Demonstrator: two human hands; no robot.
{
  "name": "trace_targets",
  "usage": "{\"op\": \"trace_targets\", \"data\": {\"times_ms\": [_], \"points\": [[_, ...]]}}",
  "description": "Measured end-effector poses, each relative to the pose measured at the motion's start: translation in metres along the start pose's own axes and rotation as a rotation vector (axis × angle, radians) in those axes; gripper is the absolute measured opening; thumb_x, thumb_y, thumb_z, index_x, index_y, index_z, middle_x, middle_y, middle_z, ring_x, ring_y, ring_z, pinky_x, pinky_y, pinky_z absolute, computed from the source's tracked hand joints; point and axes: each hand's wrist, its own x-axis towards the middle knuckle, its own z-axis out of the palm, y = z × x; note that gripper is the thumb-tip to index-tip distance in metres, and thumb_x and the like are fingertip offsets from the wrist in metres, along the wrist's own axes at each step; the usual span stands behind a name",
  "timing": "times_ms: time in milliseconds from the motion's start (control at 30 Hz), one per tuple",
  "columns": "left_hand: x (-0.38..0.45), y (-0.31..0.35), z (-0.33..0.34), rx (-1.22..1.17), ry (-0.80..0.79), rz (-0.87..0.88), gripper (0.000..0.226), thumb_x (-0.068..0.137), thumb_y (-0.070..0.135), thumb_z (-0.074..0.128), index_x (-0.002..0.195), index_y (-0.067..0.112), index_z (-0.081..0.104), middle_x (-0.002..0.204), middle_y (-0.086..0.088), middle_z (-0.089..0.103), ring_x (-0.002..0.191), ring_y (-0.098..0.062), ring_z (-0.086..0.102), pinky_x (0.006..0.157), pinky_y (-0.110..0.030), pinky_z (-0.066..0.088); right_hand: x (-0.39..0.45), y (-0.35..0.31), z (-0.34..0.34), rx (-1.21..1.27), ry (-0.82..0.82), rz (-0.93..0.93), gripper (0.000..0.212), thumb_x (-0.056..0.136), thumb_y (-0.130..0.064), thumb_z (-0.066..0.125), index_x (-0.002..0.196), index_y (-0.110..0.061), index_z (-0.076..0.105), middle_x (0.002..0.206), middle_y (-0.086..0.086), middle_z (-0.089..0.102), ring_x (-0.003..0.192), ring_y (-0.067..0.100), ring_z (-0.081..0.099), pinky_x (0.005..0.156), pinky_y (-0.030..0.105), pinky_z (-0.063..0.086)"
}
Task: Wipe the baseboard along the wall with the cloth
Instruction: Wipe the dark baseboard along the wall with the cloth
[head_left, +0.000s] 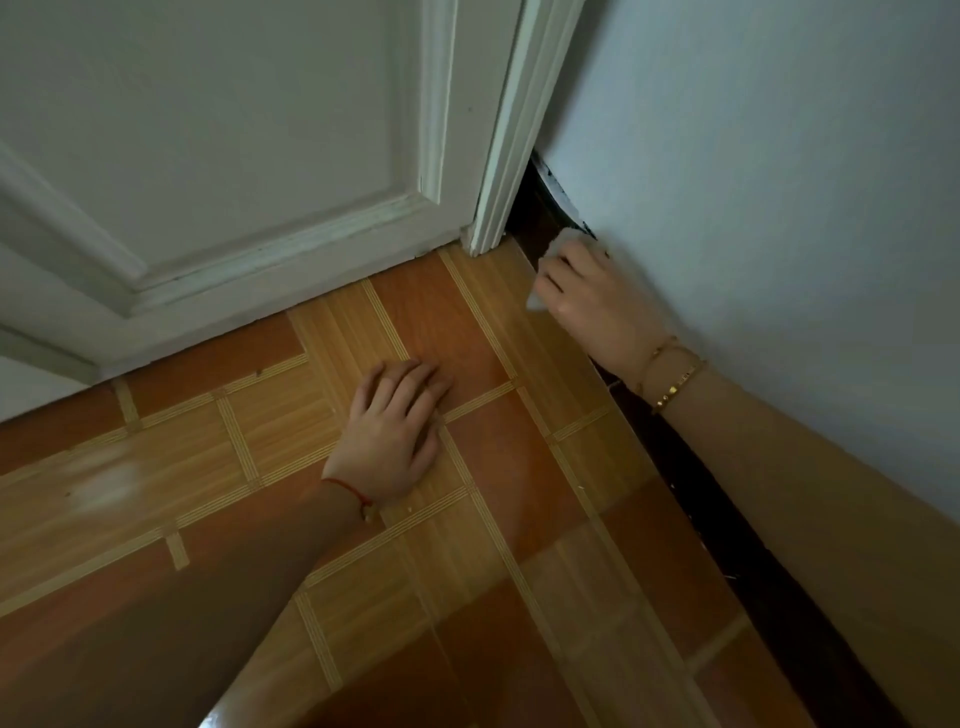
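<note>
Right hand (587, 301) clamped cloth (537, 299) against dark baseboard (535, 218) near door frame (498, 182); left hand (395, 431), flat, empty, braced on floor (260, 441).

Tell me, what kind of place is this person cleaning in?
Most likely a room or hallway in a home: a white panelled door in its frame, wood-patterned tile floor, and a painted wall with a dark baseboard along its foot.

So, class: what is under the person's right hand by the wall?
A white cloth shows beyond the right hand, pressed on the dark baseboard. The hand covers most of the cloth and the baseboard behind it.
</note>
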Motion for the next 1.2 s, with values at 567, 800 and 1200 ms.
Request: {"op": "trace_targets", "data": {"times_ms": [567, 800, 1200], "points": [[0.0, 0.002, -0.002, 0.001, 0.009, -0.004, 0.054, 0.097, 0.035, 0.041, 0.147, 0.015, 0.046, 0.151, -0.008, 0.045, 0.144, -0.028, 0.035, 0.12, -0.055, 0.019, -0.034, 0.004, 0.005, -0.523, -0.322, -0.139, 0.043, 0.096, -0.017, 0.053, 0.134, 0.003, 0.052, 0.156, 0.028, 0.017, 0.143, 0.047, 0.012, 0.115, 0.052, 0.019], [0.001, 0.0, -0.002, -0.017, 0.01, -0.008, 0.053, 0.097, 0.034, 0.044, 0.147, 0.016, 0.045, 0.151, -0.006, 0.044, 0.144, -0.026, 0.034, 0.12, -0.055, 0.02, 0.034, 0.012, 0.033, -0.533, -0.136, -0.006, 0.037, 0.099, -0.009, 0.045, 0.131, 0.006, 0.054, 0.147, 0.022, 0.039, 0.139, 0.042, 0.029, 0.116, 0.048, 0.023], [0.001, 0.003, -0.005, -0.02, -0.002, -0.02, 0.053, 0.096, 0.033, 0.045, 0.147, 0.016, 0.045, 0.152, -0.006, 0.043, 0.145, -0.026, 0.032, 0.121, -0.054, 0.018, -0.042, -0.015, 0.01, -0.489, -0.349, 0.056, 0.039, 0.084, -0.013, 0.066, 0.122, -0.006, 0.066, 0.145, 0.019, 0.041, 0.131, 0.04, 0.033, 0.109, 0.045, 0.033]]}}
